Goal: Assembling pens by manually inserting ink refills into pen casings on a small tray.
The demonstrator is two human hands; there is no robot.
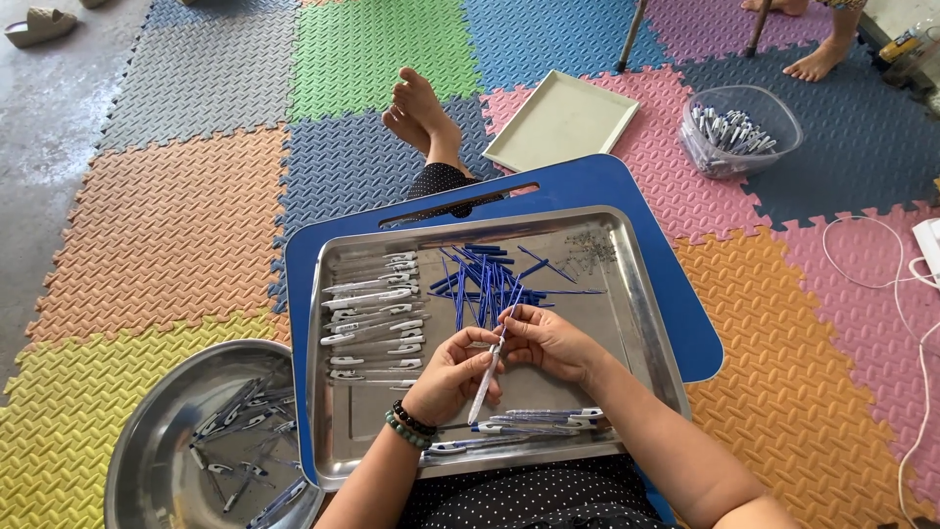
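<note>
Two hands meet over the rectangular steel tray (646,323) on our lap. Our left hand (448,377) closes its fingers around a clear plastic pen barrel (486,382), and our right hand (546,338) pinches a thin blue refill (510,302) at the barrel's far end. Farther on the tray lies a heap of blue refills (482,279), and to the left a row of white pen barrels (374,318). Near left on the floor stands a round steel bowl (162,441).
</note>
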